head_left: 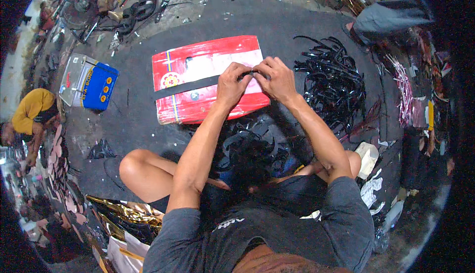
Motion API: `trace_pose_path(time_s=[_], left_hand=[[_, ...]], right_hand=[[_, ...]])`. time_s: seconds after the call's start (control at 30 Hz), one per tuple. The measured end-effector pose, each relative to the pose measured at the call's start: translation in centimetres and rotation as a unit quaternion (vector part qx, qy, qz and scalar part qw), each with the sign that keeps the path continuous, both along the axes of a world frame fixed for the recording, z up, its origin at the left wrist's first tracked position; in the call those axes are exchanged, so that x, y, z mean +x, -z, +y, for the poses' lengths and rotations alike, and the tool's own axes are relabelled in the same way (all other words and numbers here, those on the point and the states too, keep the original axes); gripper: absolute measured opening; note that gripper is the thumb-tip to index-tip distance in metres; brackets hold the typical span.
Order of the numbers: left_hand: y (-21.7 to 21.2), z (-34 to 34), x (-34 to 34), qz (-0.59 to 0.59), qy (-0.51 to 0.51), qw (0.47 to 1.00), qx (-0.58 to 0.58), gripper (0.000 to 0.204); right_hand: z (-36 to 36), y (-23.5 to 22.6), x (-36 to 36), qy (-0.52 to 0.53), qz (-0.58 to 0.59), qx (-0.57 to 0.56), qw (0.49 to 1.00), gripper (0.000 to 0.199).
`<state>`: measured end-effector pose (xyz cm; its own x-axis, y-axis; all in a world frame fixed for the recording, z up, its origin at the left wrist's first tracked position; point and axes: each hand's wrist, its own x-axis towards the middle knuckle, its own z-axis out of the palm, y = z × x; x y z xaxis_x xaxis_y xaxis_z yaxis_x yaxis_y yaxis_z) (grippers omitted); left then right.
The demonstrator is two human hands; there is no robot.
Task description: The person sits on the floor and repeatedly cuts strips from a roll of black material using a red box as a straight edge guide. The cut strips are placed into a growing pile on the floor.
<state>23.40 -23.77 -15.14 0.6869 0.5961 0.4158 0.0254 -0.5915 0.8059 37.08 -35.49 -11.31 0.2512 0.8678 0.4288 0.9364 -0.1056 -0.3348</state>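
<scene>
A red and white box or wrapped board (210, 49) lies on the dark mat in front of me. Across its top runs a flat black strip (187, 87) from the left edge toward my hands. My left hand (232, 84) pinches the strip near the board's right side, with fingers closed. Right beside it, my right hand (278, 79) is also closed, thumb and fingertips meeting at the strip's right end. The small gap between the fingertips is mostly hidden. To the right sits a tangled heap of glossy black strips (334, 77).
A blue and clear container (101, 87) stands on the left. More black scraps (247, 144) lie between my legs. A person in yellow (33, 112) crouches far left; another's grey trouser leg (391, 18) shows top right. Pink strands (403, 95) and gold foil (131, 213) lie around.
</scene>
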Motion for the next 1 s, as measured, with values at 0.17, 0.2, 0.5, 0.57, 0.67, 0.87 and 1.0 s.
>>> trace_pose_path(time_s=[0.17, 0.2, 0.5, 0.57, 0.67, 0.87, 1.0], left_hand=[[0.3, 0.2, -0.1, -0.003, -0.011, 0.998, 0.058, 0.016], [0.6, 0.2, -0.1, 0.003, -0.007, 0.998, 0.058, 0.016], [0.6, 2.0, -0.6, 0.038, 0.054, 0.991, 0.114, 0.017], [0.6, 1.7, -0.6, 0.036, 0.052, 0.996, 0.058, 0.018], [0.4, 1.7, -0.6, 0.025, 0.051, 0.998, 0.028, 0.019], [0.6, 1.8, -0.5, 0.018, 0.039, 0.998, 0.043, 0.017], [1.0, 1.7, -0.3, 0.013, 0.021, 0.998, 0.054, 0.014]], right_hand=[[-0.3, -0.7, 0.7, -0.048, 0.010, -0.018, 0.999, 0.016], [-0.3, -0.3, 1.0, -0.063, 0.006, -0.011, 0.998, 0.016], [-0.3, -0.5, 0.8, -0.074, 0.006, -0.030, 0.997, 0.020], [-0.5, -0.5, 1.1, -0.077, 0.033, -0.034, 0.996, 0.022], [-0.5, -0.3, 1.3, -0.070, 0.070, -0.027, 0.995, 0.022], [-0.3, 0.5, 1.3, -0.061, 0.094, 0.010, 0.994, 0.019], [-0.2, 1.4, 1.1, -0.028, 0.132, 0.029, 0.990, 0.015]])
